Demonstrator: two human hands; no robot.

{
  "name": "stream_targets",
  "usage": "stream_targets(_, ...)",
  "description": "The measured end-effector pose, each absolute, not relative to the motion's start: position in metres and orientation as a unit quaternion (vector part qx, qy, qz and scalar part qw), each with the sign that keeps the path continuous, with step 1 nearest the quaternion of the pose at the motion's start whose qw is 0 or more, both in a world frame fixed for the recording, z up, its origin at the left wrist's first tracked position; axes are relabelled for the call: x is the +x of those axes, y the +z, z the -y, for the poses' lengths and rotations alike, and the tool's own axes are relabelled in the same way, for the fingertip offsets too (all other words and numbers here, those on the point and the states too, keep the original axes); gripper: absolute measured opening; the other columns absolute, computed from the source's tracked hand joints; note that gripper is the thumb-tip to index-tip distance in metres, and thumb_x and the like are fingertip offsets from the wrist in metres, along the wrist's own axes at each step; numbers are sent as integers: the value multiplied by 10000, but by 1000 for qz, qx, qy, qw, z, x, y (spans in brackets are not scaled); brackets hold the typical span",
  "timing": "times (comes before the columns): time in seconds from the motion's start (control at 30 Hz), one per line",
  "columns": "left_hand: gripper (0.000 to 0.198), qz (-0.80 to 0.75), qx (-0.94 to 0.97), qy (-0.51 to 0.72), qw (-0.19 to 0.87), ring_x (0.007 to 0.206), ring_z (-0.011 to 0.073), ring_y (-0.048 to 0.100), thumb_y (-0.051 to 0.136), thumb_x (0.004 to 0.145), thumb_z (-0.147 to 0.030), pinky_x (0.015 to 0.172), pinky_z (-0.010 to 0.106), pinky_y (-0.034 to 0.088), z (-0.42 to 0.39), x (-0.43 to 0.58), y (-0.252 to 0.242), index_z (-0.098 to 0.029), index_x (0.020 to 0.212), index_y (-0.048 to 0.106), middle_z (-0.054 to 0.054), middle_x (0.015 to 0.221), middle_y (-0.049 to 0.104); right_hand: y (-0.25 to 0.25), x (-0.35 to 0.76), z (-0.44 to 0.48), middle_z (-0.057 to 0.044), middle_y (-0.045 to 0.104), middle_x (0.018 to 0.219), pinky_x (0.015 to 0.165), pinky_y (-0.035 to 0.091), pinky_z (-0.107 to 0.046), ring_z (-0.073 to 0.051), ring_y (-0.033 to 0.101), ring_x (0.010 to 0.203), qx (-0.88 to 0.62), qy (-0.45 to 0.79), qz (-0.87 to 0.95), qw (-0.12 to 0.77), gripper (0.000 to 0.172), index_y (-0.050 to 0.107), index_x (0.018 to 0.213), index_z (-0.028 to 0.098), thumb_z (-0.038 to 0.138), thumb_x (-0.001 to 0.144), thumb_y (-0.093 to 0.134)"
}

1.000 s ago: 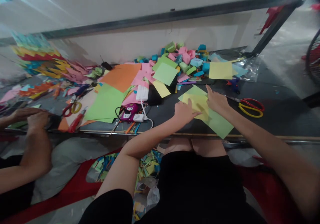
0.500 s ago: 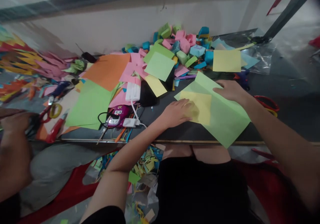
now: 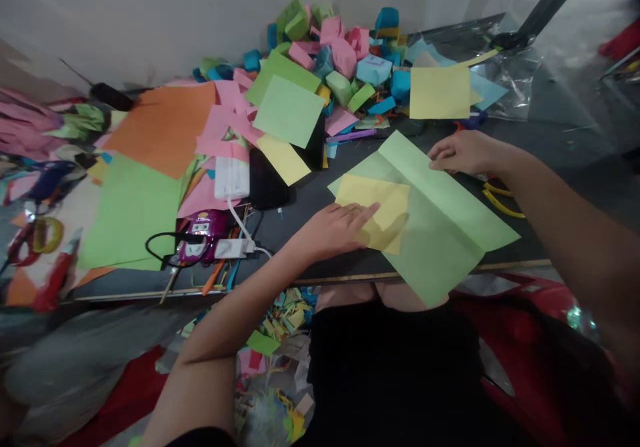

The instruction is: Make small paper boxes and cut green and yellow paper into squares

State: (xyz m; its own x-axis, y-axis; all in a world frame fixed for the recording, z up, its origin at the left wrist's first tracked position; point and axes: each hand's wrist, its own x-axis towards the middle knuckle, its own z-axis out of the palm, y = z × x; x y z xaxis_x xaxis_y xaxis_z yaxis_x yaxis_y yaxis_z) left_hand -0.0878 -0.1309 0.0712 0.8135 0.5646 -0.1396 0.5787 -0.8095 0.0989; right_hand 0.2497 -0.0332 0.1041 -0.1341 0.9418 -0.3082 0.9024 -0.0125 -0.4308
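Note:
A light green sheet of paper point(image 3: 440, 260) lies at an angle on the dark table in front of me, with a creased strip along its upper right side. On its left part rests a smaller yellow square of paper point(image 3: 395, 200). My left hand point(image 3: 335, 234) lies on the yellow square, fingers stretched out and pressing it down. At the green sheet's upper right edge is my right hand point(image 3: 465, 152), its thumb and curled fingers pinching the paper. Scissors with yellow handles point(image 3: 503, 202) lie partly hidden beneath my right forearm.
Folded paper pieces point(image 3: 345, 57) in several colours are heaped at the back. A yellow sheet point(image 3: 440, 92) lies behind my right hand. Left are a black phone point(image 3: 267, 179), a white charger point(image 3: 233, 177), a purple device point(image 3: 203, 230), and orange point(image 3: 165, 127) and green sheets point(image 3: 135, 214).
My right hand has gone from lying on the crease to pinching the sheet's outer edge, and the creased strip lies wider open. My left hand stays on the yellow square. The view has shifted.

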Motion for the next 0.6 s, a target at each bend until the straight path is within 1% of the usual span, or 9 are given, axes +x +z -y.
stream_targets(0.1,854,-287,957,-33,39,1451,305,564,524,1030,-585,1184,433,386,134,-91,72,-64,1663,288,237,1526,600,115,245,34,-102,795,906,832,601,-403,-212,724,736,-676,334,656,-13,212,767,1030,139,290,889,720)
stream_targets(0.2,830,-284,958,-13,31,1514,315,493,499,1010,-686,1253,469,298,138,-95,69,-123,1615,415,198,1563,577,115,244,35,-121,795,955,880,579,-414,-211,719,754,-684,293,668,8,232,770,1043,135,296,886,714)
stream_targets(0.27,754,-285,958,-15,36,1530,311,474,478,1023,-685,1263,482,290,140,-99,65,-168,1572,488,163,1590,558,112,244,36,-142,796,1022,896,573,-412,-220,724,792,-689,280,668,33,267,779,1065,129,307,873,726)
stream_targets(0.37,716,-298,953,-26,52,1542,290,459,473,1044,-649,1236,450,355,141,-104,60,-166,1573,484,162,1642,494,108,241,37,-180,793,1053,810,599,-404,-256,738,839,-668,345,655,73,398,775,1109,125,464,937,657)
stream_targets(0.43,719,-300,951,-27,69,1574,285,411,500,1031,-655,1241,434,365,140,-108,59,-168,1559,497,163,1673,448,102,237,40,-197,796,1084,769,623,-432,-302,759,915,-606,440,657,90,593,763,1188,147,621,1014,452)
stream_targets(0.47,710,-298,951,-25,77,1592,289,379,518,1017,-670,1257,439,351,138,-110,59,-176,1526,531,157,1690,423,98,235,42,-196,794,1143,802,633,-464,-324,764,992,-565,470,671,98,666,752,1242,168,657,1031,352)
stream_targets(0.5,689,-297,951,-24,86,1607,295,349,534,1004,-682,1272,445,335,136,-111,58,-185,1478,573,148,1706,397,92,233,45,-177,781,1235,885,629,-498,-338,750,1104,-526,463,705,109,672,741,1293,199,658,1034,324)
stream_targets(0.57,623,-304,947,-20,101,1621,299,318,556,997,-671,1287,448,322,130,-114,58,-196,1392,630,130,1728,361,77,231,52,-100,692,1455,1128,520,-551,-342,647,1343,-472,341,801,139,569,687,1413,269,597,1006,462)
stream_targets(0.6,596,-313,943,-17,107,1621,296,318,566,1002,-648,1289,444,322,127,-115,58,-197,1386,633,124,1731,357,68,230,55,-81,613,1555,1204,445,-575,-350,569,1439,-443,279,841,135,586,636,1483,286,577,994,499)
